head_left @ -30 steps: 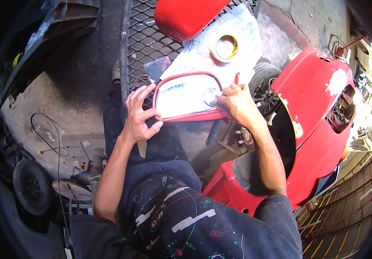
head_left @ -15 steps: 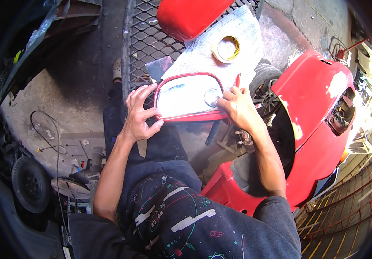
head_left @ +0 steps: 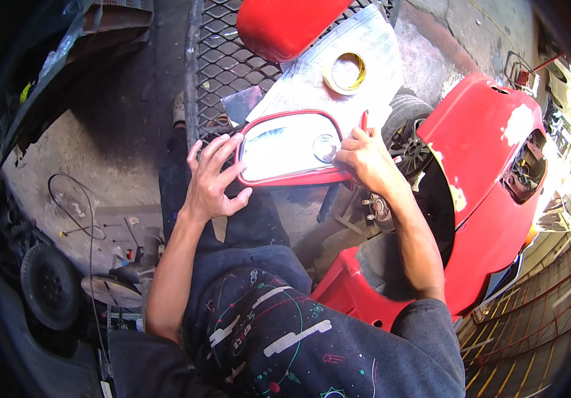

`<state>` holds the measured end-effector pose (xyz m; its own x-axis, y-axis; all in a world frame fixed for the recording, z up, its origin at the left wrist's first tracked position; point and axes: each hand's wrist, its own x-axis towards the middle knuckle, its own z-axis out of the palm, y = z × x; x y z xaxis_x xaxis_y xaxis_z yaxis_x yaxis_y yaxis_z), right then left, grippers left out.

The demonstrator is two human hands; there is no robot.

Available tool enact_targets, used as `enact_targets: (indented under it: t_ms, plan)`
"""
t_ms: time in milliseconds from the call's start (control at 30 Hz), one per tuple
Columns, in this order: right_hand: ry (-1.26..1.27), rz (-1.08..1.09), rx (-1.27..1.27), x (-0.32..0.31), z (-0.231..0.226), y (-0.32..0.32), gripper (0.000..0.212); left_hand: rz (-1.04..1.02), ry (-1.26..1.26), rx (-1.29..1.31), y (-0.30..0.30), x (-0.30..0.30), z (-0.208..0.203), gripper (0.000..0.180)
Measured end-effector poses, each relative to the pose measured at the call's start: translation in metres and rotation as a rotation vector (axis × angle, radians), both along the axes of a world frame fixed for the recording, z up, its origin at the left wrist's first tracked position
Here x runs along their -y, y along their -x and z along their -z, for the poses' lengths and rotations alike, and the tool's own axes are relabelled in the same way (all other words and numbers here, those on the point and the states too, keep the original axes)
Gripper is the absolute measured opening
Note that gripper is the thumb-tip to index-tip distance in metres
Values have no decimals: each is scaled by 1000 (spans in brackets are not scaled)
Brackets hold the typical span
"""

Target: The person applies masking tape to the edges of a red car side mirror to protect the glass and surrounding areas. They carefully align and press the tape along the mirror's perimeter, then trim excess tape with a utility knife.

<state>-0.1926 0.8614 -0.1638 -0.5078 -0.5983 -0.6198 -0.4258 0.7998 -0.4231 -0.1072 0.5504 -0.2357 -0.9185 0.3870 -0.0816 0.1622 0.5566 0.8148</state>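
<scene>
A car side mirror in a red housing lies face up on the near end of a mesh stand, with a small round mirror on the right of its glass. Spread fingers of my left hand rest at the housing's left edge, the thumb apart below. My right hand is closed at the right edge of the mirror, around a slim red pen-like tool whose end sticks up above the fingers. Its working tip is hidden by the hand.
On the mesh stand lie newspaper sheets, a tape roll, a dark square sheet and a red painted part. A red car body panel stands at right, a red plastic stool near my legs. A wheel sits lower left.
My left fingers have shifted slightly and spread a little more at the mirror's edge. My right hand has turned slightly, still holding the red tool. The mirror stays in place.
</scene>
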Motion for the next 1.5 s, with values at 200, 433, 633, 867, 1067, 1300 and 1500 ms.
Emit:
enact_targets:
  t_ms: [200, 433, 633, 867, 1067, 1300, 1500]
  plan:
    - [-12, -32, -19, 0, -1, 2, 11, -110, -139, 75, 22, -14, -18, 33]
    - [62, 190, 76, 0, -2, 2, 15, 179, -237, 405, 53, -97, -18, 14]
    - [112, 328, 138, -6, -1, 0, 30, 191, -192, 529, 56, -125, -19, 15]
    - [172, 345, 117, -8, 5, -1, 28, 107, -231, 464, 44, -140, -17, 8]
    - [147, 289, 185, -12, 5, 4, 22, 29, -262, 465, 38, -141, -18, 10]
    - [229, 396, 337, -14, 9, 13, 22, 19, -248, 473, 44, -143, -19, 13]
    - [301, 451, 153, -21, 8, 13, 20, 12, -170, 478, 43, -148, -23, 11]
